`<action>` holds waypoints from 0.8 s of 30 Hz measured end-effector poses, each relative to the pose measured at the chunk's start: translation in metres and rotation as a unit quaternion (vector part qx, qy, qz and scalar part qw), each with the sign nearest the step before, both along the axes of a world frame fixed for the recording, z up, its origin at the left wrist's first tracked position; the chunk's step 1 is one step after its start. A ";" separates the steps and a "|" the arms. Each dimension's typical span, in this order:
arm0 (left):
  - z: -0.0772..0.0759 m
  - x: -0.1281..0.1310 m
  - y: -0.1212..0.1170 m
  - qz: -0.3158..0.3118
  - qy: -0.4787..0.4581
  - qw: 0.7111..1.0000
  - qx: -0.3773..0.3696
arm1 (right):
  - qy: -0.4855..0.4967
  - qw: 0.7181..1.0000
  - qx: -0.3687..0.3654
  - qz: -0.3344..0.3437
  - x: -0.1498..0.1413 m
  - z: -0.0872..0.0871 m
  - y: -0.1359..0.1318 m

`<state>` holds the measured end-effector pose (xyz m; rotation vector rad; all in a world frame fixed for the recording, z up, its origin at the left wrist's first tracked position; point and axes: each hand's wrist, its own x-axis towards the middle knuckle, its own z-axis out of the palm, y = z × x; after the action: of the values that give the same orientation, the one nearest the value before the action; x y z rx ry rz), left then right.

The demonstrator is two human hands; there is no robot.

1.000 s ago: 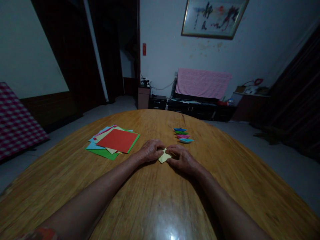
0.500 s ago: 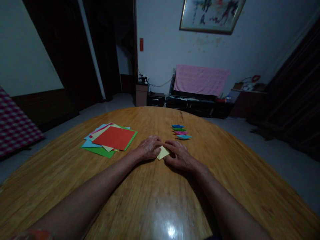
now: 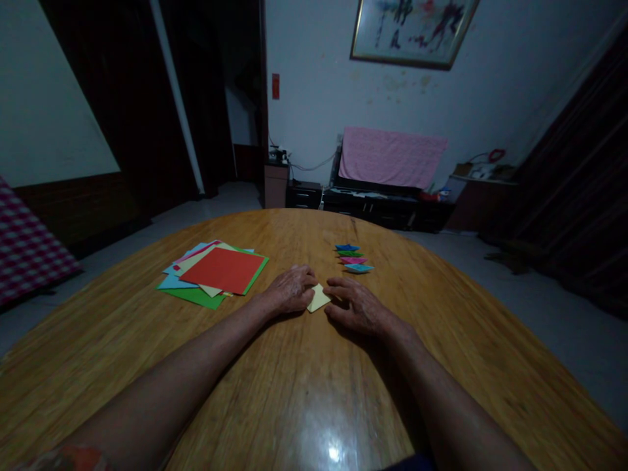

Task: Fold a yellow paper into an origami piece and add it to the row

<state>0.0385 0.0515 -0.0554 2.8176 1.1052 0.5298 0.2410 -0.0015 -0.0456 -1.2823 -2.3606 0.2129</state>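
The small yellow folded paper (image 3: 318, 299) lies flat on the worktop (image 3: 275, 373), between the two hands. The left hand (image 3: 293, 290) is bent over its left side, with the thumb on it; I cannot tell if it pinches or just presses. The right hand (image 3: 357, 306) is loose, thumb and fingers apart, fingertips at the paper's right edge. If the left hand presses too lightly, the paper could slide and the fold go crooked. If the right hand bumps forward, it could knock the little folded papers (image 3: 358, 268) just past it. The paper pile (image 3: 223, 269), left of the left hand, looks safer.
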 end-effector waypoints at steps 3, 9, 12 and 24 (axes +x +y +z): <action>0.001 0.000 -0.001 0.001 -0.001 1.000 -0.001 | 0.028 0.999 -0.013 -0.014 0.003 -0.001 -0.001; -0.002 0.000 0.002 0.006 -0.004 1.000 -0.009 | 0.054 0.998 -0.010 0.009 0.007 -0.001 -0.003; -0.003 0.000 0.003 0.008 -0.002 1.000 -0.013 | 0.031 0.999 -0.002 0.028 0.007 0.000 -0.003; 0.000 0.000 0.001 0.002 -0.016 1.000 -0.012 | 0.002 0.999 -0.003 0.037 0.005 0.006 -0.006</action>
<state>0.0383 0.0526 -0.0556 2.7771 1.1044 0.5545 0.2457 -0.0072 -0.0394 -1.1967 -2.4087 0.2440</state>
